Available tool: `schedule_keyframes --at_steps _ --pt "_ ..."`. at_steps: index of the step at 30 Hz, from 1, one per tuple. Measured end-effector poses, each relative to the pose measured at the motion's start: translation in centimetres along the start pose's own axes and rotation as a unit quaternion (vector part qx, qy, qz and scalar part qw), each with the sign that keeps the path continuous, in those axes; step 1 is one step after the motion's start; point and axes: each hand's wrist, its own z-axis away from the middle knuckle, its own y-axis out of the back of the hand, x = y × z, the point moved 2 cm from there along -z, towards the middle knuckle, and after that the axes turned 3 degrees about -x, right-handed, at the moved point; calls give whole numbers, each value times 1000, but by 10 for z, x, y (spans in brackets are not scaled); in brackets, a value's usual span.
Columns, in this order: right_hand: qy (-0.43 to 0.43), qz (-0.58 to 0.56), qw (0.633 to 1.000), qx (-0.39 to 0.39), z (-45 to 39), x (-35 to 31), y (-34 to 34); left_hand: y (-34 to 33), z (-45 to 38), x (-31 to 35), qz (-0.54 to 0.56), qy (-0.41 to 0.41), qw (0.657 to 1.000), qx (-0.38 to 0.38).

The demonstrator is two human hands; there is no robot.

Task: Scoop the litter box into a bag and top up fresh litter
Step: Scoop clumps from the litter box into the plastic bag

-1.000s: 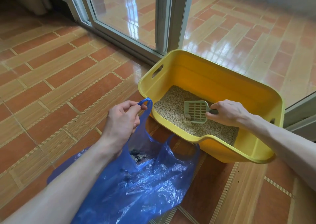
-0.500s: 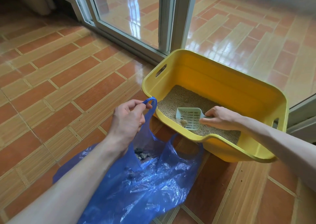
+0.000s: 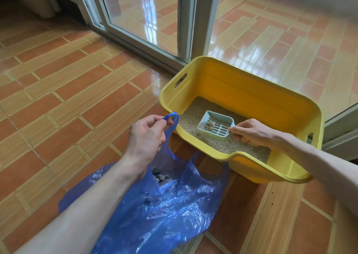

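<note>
A yellow litter box sits on the tiled floor, holding a layer of beige litter. My right hand grips the handle of a pale green slotted scoop, which is held just above the litter with a small clump lying in it. In front of the box lies a blue plastic bag. My left hand pinches one bag handle and holds it up by the box's left corner. Dark clumps lie inside the bag.
A sliding glass door with a white frame stands right behind the box, its right side open onto a glossy tiled balcony. A second door frame edge is close to the box's right end. Orange tiled floor spreads out to the left.
The scoop has lifted out of the litter and levelled, now carrying a small clump. My left hand keeps holding the bag handle up. The view has shifted slightly.
</note>
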Motion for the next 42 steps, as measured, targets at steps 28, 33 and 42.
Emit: schedule_keyframes --at_steps 28,33,42 --pt "24 22 996 86 9 3 -7 3 1 1 1 -8 1000 -1" --pt "15 11 995 93 12 3 -4 4 2 1 -4 -12 1000 -4" --pt "102 70 988 91 44 -34 -1 4 2 2 1 -8 1000 0"
